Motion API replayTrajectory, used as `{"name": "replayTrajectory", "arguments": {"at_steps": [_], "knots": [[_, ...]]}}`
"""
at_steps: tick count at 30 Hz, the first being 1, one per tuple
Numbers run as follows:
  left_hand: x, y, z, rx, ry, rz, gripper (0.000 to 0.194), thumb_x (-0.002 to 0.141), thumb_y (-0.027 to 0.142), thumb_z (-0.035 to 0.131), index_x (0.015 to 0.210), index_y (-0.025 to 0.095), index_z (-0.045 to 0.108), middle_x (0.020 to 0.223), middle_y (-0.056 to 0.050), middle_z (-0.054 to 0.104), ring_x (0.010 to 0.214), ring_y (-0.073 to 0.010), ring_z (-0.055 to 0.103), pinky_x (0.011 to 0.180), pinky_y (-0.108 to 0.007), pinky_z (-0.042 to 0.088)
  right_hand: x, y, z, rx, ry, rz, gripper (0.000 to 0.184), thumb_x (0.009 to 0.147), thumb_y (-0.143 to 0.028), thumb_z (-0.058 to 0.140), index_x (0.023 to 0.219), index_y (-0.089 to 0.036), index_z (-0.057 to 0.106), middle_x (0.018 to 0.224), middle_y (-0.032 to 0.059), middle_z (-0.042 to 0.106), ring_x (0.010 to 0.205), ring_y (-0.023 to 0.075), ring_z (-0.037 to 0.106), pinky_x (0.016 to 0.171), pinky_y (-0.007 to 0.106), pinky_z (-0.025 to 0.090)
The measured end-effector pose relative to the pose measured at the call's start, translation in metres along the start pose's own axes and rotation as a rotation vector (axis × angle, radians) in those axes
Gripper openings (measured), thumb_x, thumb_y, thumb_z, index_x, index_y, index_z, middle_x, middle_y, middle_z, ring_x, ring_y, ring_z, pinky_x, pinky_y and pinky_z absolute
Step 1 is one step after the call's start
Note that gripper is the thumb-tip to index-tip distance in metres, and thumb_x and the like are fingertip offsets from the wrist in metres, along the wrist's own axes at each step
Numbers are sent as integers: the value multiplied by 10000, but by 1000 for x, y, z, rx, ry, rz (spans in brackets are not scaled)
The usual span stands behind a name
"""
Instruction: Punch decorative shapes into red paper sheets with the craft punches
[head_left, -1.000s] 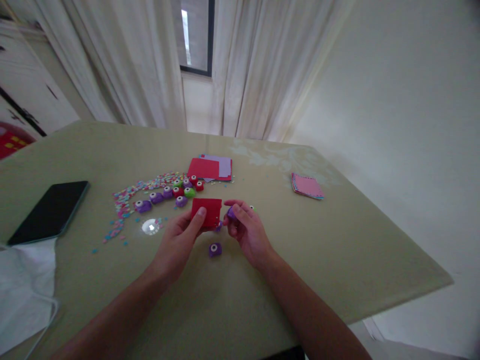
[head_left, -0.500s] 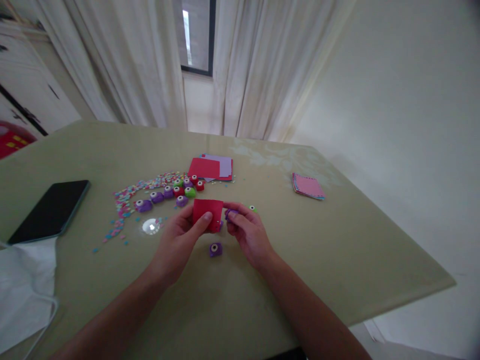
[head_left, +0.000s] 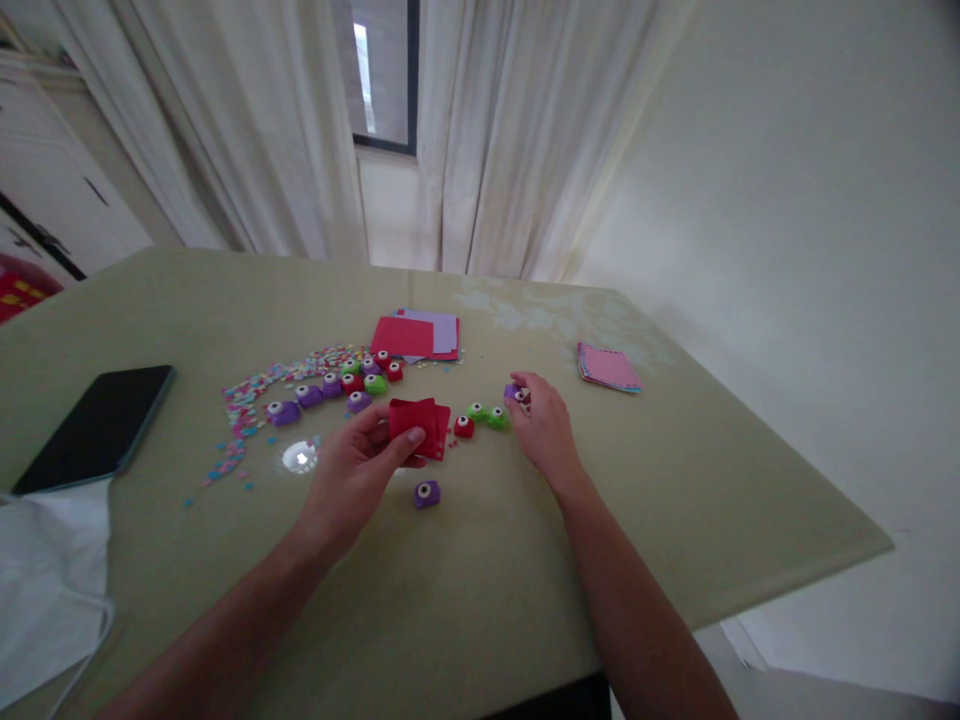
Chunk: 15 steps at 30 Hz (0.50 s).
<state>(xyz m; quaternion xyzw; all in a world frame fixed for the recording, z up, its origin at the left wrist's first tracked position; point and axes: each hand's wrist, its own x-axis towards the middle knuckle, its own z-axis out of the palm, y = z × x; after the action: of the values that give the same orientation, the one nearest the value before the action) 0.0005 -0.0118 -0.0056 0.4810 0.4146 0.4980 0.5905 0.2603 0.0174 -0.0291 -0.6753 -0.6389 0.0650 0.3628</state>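
Hands are apart: the left hand (head_left: 352, 480) pinches red cards (head_left: 414, 424) between thumb and fingers, above the counter (head_left: 675, 500). The right hand (head_left: 544, 425) pinches a purple punch (head_left: 514, 392), just beside green punches (head_left: 487, 414). Another purple punch (head_left: 427, 493) rests nearer the person.

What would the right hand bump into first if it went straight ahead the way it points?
Probably the right edge of the red and lilac papers, though the right hand might just slip past over bare table. Its height above the table is hard to judge.
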Motion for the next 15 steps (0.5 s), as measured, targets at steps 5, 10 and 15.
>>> {"name": "replayTrajectory", "arguments": {"at_steps": [5,10,15], "knots": [[2,-1,-1,-13,-21,-2,464,844,500,861,1142,191,683,948,-78,850,785,-249,806,676,-338,636,1,5,4,-158,-102,5,213,931,-110,609,1089,-145,748,1104,178,758,1059,312,655,1010,448,470],[6,-4,-2,7,-11,17,494,860,510,843,1169,202,612,921,-66,847,767,-243,804,665,-329,627,-10,-31,-3,188,59,-26,233,1022,-369,631,1067,-192,776,1101,141,750,983,277,638,943,427,477],[9,-8,-4,95,-49,35,468,860,549,828,1124,196,671,921,-72,832,742,-235,778,641,-320,606,-32,-69,6,782,-279,52,252,933,-443,766,1064,-230,800,880,43,762,735,188,631,684,317,472]]}}
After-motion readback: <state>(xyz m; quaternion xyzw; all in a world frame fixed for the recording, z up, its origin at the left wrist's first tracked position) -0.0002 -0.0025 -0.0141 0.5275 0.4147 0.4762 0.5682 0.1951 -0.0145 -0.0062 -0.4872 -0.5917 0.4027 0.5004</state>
